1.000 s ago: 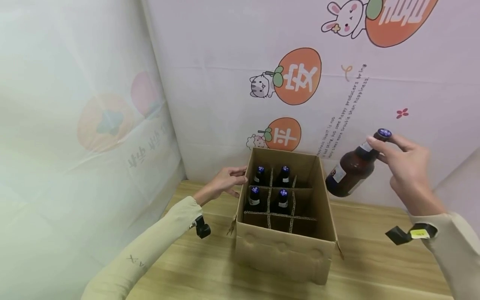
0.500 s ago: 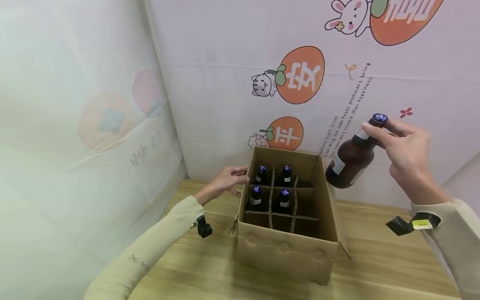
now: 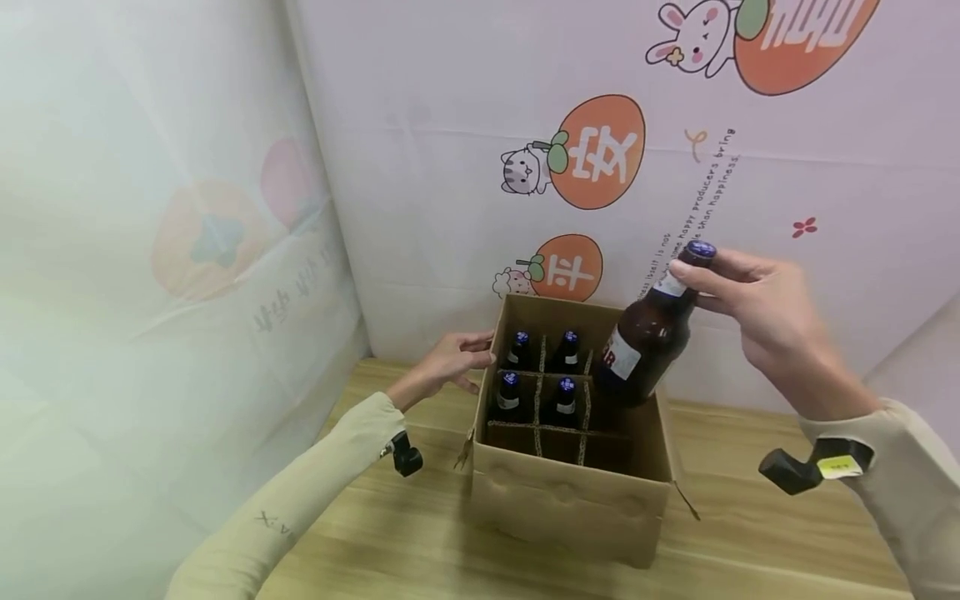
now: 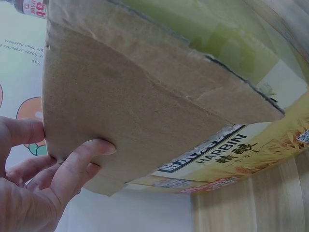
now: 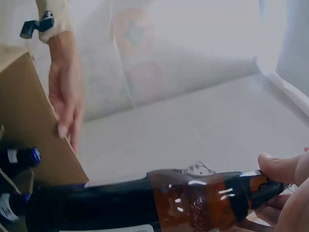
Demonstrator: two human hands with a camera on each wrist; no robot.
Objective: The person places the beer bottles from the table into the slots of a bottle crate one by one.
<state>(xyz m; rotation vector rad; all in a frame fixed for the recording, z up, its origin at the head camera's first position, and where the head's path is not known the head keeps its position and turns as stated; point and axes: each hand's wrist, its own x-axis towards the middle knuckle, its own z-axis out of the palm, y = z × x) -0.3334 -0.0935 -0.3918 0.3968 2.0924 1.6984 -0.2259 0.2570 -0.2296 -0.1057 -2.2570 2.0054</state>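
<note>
My right hand [image 3: 780, 308] pinches a brown beer bottle [image 3: 648, 342] by its neck, thumb and fingers just under the blue cap. The bottle leans, its base low over the right column of a cardboard box [image 3: 562, 508]. In the right wrist view the bottle [image 5: 188, 198] lies across the lower part. My left hand [image 3: 450, 362] holds the box at its left rim; in the left wrist view its fingertips press the folded flap [image 4: 120, 87]. Several capped bottles, one of them a front-left bottle [image 3: 509, 396], stand in the left and middle columns.
Cardboard dividers [image 3: 537, 400] split the box into compartments; those along the front and the right hold no visible bottle. The box stands on a wooden table [image 3: 765, 500]. Behind it hangs a white printed cloth [image 3: 450, 208], with another cloth [image 3: 225, 375] on the left.
My right hand has carried the bottle left, from beside the box to over its right compartments, after a slight rise. My left hand has stayed at the left rim.
</note>
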